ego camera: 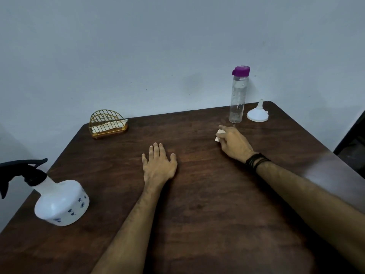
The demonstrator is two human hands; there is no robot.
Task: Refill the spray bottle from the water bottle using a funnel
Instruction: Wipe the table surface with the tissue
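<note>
The spray bottle is standing at the left edge of the brown table, its black trigger head hanging out over that edge and pointing left. The water bottle is standing upright near the far right corner, purple cap on, and the funnel is sitting just beside it, mouth down, spout up. The left hand is lying flat with relaxed fingers in the wide free middle. The right hand is gripping a crumpled white tissue near the water bottle.
</note>
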